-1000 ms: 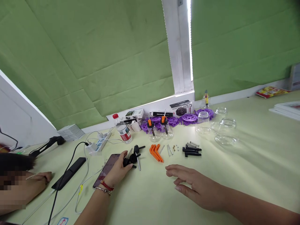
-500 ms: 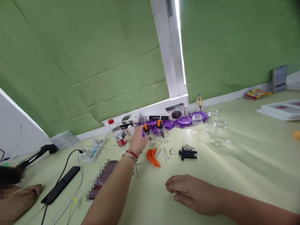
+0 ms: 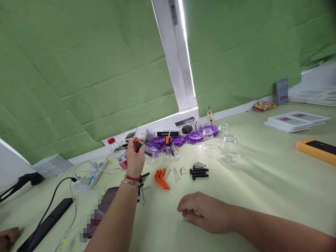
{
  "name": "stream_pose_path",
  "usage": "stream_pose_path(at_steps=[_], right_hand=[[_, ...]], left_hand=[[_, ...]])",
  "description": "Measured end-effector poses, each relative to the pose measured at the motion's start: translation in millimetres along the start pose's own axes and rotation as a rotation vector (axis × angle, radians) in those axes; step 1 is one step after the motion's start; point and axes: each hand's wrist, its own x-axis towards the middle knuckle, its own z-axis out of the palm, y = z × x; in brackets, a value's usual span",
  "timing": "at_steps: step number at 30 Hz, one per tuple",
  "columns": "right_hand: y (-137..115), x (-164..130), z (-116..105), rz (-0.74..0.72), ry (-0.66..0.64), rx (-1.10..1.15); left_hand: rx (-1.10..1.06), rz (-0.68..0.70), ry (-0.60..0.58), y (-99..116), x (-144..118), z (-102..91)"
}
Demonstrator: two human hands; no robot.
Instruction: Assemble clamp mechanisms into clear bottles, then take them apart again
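Pale table [image 3: 162, 231] against a green-covered wall [image 3: 105, 70]. From the orange levers [image 3: 159, 179], I have my left hand [image 3: 135, 161] at 10 o'clock, gripping a tilted orange-and-black mechanism [image 3: 138, 145] by a glass jar [image 3: 154, 156] (can't tell if it clears the rim); right hand [image 3: 207, 212] at 4, loosely open; black rods [image 3: 199, 173] at 3.

The back of the room is covered by creased green sheeting [image 3: 105, 52], divided by a slanting white frame [image 3: 175, 59] edged with a bright strip of light [image 3: 187, 45]. The pale tabletop [image 3: 262, 178] is bordered by a white ledge [image 3: 236, 110].
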Motion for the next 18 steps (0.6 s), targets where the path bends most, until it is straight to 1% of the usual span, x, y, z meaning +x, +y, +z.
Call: stream_pose_path(at_steps=[1, 2, 3, 4, 5, 7, 8, 11, 14, 16, 18], right_hand=[[1, 1, -1, 0.072, 0.041, 0.090], [2, 2, -2, 0.144, 0.087, 0.203], [3, 4, -3, 0.208, 0.137, 0.327], [4, 6, -4, 0.261, 0.190, 0.452], [6, 8, -5, 0.300, 0.245, 0.566], [10, 12, -8, 0.350, 0.336, 0.732], [12, 13, -9, 0.373, 0.359, 0.781], [18, 16, -9, 0.472, 0.364, 0.824], [21, 17, -6, 0.544, 0.389, 0.804], [22, 19, -5, 0.533, 0.423, 0.743], [23, 20, -4, 0.490, 0.437, 0.608]], left_hand=[[-0.087, -0.039, -0.002, 12, -11, -10.0], [-0.203, -0.089, -0.074, 23, -23, -18.7], [-0.324, -0.164, -0.187, 33, -37, -25.2], [-0.420, -0.273, -0.312, 40, -52, -29.2], [-0.489, -0.391, -0.436, 45, -68, -30.5], [-0.567, -0.561, -0.599, 48, -96, -25.6], [-0.588, -0.622, -0.626, 45, -108, -20.5], [-0.614, -0.699, -0.572, 31, -130, -3.3], [-0.639, -0.722, -0.554, 18, -135, 5.5], [-0.663, -0.751, -0.569, 12, -134, 5.8], [-0.690, -0.805, -0.583, 8, -133, 4.1]])
